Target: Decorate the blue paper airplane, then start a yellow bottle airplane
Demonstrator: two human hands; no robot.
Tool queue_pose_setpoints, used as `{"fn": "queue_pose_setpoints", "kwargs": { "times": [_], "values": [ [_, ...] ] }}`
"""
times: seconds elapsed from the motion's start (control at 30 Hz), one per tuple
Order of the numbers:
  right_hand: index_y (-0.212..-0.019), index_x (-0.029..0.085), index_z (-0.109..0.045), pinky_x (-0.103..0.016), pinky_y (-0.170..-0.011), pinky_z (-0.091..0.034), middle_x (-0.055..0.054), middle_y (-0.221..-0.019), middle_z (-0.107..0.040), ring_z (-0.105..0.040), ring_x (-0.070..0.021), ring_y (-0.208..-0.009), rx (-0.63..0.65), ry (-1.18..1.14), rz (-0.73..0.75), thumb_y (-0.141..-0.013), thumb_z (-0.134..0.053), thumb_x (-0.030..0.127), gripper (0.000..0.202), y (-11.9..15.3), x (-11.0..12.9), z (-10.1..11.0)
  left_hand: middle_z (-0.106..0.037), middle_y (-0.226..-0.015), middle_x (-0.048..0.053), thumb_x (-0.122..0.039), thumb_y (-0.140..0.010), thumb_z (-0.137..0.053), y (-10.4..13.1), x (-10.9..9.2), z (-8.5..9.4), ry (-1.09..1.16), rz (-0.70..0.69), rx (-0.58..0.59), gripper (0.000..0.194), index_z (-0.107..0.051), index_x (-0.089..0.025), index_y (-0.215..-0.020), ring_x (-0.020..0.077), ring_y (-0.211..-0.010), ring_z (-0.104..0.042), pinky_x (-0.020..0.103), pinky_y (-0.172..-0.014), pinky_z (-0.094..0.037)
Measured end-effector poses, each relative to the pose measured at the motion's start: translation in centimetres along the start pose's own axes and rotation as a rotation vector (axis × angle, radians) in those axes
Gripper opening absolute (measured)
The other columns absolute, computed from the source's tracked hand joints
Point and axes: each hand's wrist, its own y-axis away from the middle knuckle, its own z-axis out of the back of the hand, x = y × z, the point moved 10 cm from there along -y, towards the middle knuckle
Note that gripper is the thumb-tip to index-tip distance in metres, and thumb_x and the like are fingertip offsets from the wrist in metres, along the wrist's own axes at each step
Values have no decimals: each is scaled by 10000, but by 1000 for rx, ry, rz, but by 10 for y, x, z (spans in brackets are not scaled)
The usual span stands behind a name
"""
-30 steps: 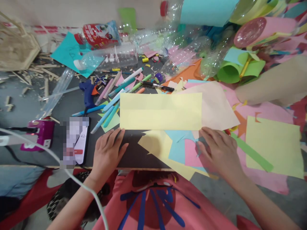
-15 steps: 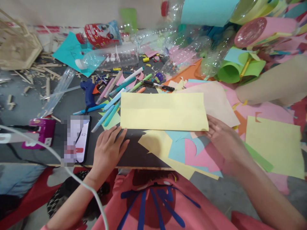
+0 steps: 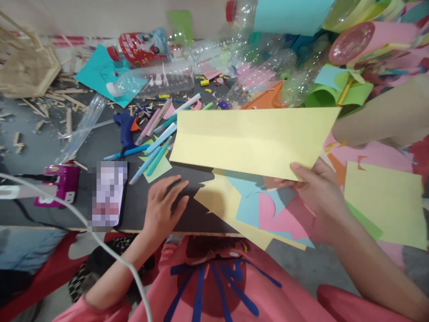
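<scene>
The right hand clamps smooth, oblong yellow paper in its grip; the left hand curves, its grip apart

Pale yellow rectangular paper sheet: matt, smooth face, faint lengthwise crease. Turquoise angular paper sheet: matt. Clear cylindrical plastic bottle with white cap: glossy, transparent, bright highlights. Dark blue curved plastic glue gun: smooth, low sheen. Magenta boxy plastic adapter: smooth, glossy. Pale brown splintered wood sticks: rough, unvarnished look. Pink cloth shirt with blue streaks: matt, soft folds. Dark grey flat tabletop: mostly matt; material unclear.
</scene>
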Motion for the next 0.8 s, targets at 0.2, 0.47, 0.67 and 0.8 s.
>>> {"fn": "queue_pose_setpoints", "kwargs": {
  "times": [0.2, 0.47, 0.67, 0.8],
  "values": [
    [-1097, 336, -648, -370, -630, -642, 7, -942, -770, -766, -221, -735, 8, -30, 41, -852, -655, 392, 251, 8, -19, -6, -541, -1510, 180, -434, -975, -479, -34, -32, -67, 854, 242, 410, 619, -364, -187, -1531, 277, -1384, -547, 425, -1105, -499],
    [-1163, 222, -711, -489, -1034, -549, -95, -1140, -777, -714, -258, -1110, 785, 202, -34, -956, -566, 495, 372, 49, -57, -95, -734, -1155, 80, -326, -900, -486, -100, -13, -71, 1183, 596, 124, 412, -495, -192, -1289, 212, -1022, -726, 354, -856, -612],
    [-977, 197, -706, -461, -873, -617, -112, -1007, -789, -752, -273, -966, 450, -38, -141, -970, -393, 572, 489, -7, -47, -75, -731, -982, 39, -212, -810, -512, -116, 16, -60, 1143, 578, -70, 359, -553, -200, -1166, 144, -729, -686, 211, -542, -495],
    [-1118, 228, -673, -458, -850, -613, -64, -1090, -776, -723, -294, -1078, 337, -108, -141, -904, -470, 538, 427, -38, -25, -70, -622, -700, -25, -206, -747, -539, -114, 18, -72, 1183, 587, -48, 360, -581, -204, -1104, 109, -499, -522, 203, -438, -359]
  ]
}}
